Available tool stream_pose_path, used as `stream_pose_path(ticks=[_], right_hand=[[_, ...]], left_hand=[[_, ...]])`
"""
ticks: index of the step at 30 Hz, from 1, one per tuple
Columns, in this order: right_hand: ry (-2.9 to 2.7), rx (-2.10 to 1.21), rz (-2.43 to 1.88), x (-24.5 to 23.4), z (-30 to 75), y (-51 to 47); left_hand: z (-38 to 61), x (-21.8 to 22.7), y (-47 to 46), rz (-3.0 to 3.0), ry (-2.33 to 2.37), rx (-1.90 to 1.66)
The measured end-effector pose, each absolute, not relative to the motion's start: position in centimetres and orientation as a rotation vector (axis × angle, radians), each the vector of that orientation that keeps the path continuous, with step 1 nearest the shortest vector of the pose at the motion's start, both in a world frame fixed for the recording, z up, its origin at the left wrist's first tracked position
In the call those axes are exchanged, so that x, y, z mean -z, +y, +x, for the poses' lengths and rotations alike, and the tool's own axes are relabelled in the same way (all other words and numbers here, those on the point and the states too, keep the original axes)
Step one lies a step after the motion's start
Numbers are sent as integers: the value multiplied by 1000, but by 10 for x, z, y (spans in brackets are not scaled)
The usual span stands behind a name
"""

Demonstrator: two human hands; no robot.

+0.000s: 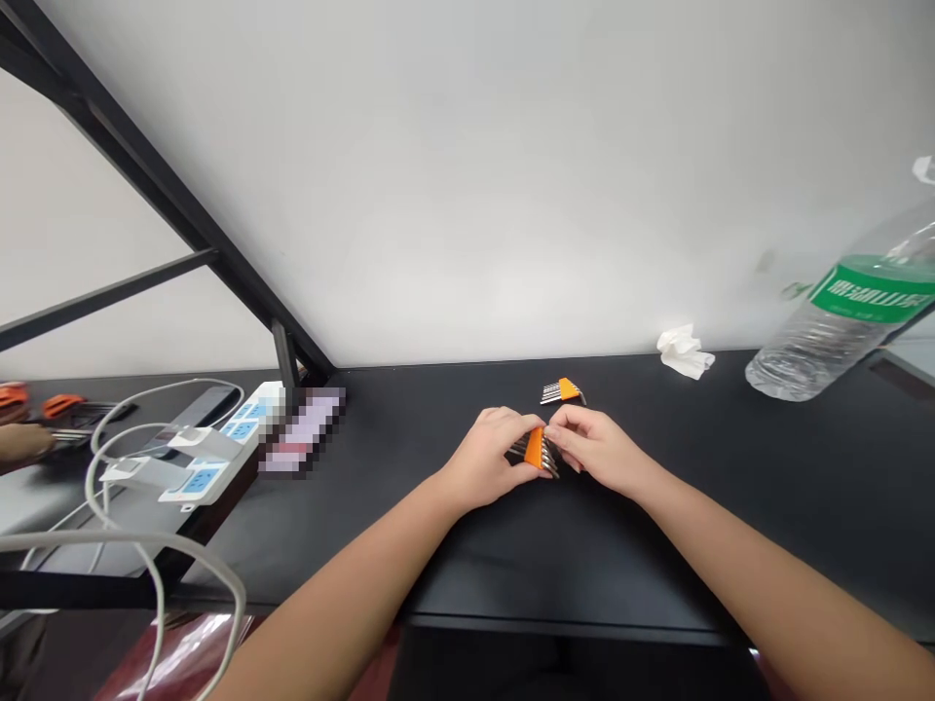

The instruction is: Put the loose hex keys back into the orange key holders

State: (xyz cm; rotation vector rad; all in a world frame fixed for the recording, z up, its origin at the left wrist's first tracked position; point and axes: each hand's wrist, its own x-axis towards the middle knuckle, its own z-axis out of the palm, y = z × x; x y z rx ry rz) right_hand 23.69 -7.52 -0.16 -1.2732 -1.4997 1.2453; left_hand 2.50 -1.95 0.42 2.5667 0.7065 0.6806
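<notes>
My left hand (491, 460) is closed around an orange hex key holder (535, 449), with thumb and fingers on its two ends. Several metal hex keys (547, 461) stick out of it, their bent ends toward the right. The fingers of my right hand (595, 450) pinch at the holder's upper right end, seemingly on the bent end of one key; the fingertips partly hide it. Just beyond my hands, a second orange holder with hex keys (570, 389) lies on the black table (409, 399).
A crumpled tissue (685, 351) and a large plastic bottle (804, 355) stand by the wall at right. To the left are a blurred-out flat object (303, 430), a power strip (201, 483), white cables (94, 487) and a black frame (219, 263). Another person's hand (21, 443) shows at far left.
</notes>
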Motion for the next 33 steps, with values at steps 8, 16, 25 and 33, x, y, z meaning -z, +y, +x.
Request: stream_pose_path(ticks=[8,16,25,33], right_hand=[[-2061,-437,-1717,-3,275,-77],[-2246,-436,-1880,-1,266,-79],[-2110,-678,-1474,-12,252,-84],[-2076,-621,-1351,-9,245,-84]], left_hand=[[19,-7,-16,2557,784,-633],[21,-7,-15,2518,716,-723],[21,-5,-14,2539,728,-694],[22,-4,-13,2530,717,-655]])
